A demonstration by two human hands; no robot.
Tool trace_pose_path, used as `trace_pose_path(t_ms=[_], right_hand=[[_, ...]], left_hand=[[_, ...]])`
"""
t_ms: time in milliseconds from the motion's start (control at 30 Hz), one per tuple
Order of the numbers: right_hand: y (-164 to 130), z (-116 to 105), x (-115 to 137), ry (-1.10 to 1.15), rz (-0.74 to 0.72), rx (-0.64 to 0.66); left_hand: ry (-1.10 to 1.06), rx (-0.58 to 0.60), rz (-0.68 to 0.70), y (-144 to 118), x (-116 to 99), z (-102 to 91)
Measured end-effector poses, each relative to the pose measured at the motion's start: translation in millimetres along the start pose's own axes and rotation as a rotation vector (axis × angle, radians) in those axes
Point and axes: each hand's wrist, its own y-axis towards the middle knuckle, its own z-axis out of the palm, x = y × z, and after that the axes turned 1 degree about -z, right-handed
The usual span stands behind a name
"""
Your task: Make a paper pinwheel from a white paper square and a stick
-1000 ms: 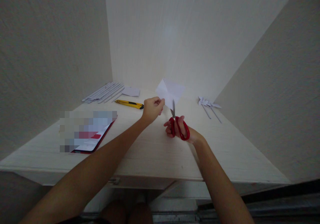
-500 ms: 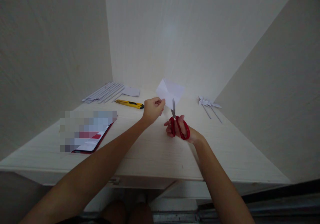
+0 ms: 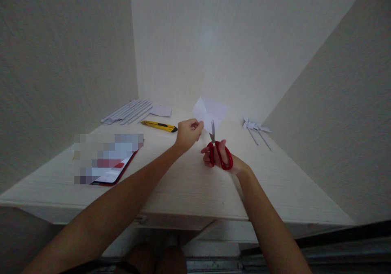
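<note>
My left hand [image 3: 190, 133] pinches the left edge of a white sheet of paper [image 3: 210, 110], which is held up over the table with a crease and a cut across it. In my right hand [image 3: 221, 155] is a pair of red-handled scissors [image 3: 213, 137], the fingers through its loops. Its blades are parted and point away from me, at the lower corner of the paper. Just left of my left hand lies a yellow utility knife [image 3: 159, 126].
White paper rolls [image 3: 128, 111] lie at the back left beside a small piece of paper [image 3: 161, 110]. A phone [image 3: 117, 172], partly blurred out, is on the left. Two paper pinwheels [image 3: 255, 126] on sticks rest at right. Walls enclose the table [image 3: 195, 192] on three sides.
Almost nothing differs. The whole view has shifted very slightly; both hands, the paper and the scissors keep the same arrangement.
</note>
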Motion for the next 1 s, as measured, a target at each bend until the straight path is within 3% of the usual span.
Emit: trace_pose_path(t_ms=[1000], right_hand=[[-1.7, -1.5, 1.6, -0.011, 0.016, 0.013]], left_hand=[[0.001, -0.008, -0.011, 0.7, -2.6, 0.0]])
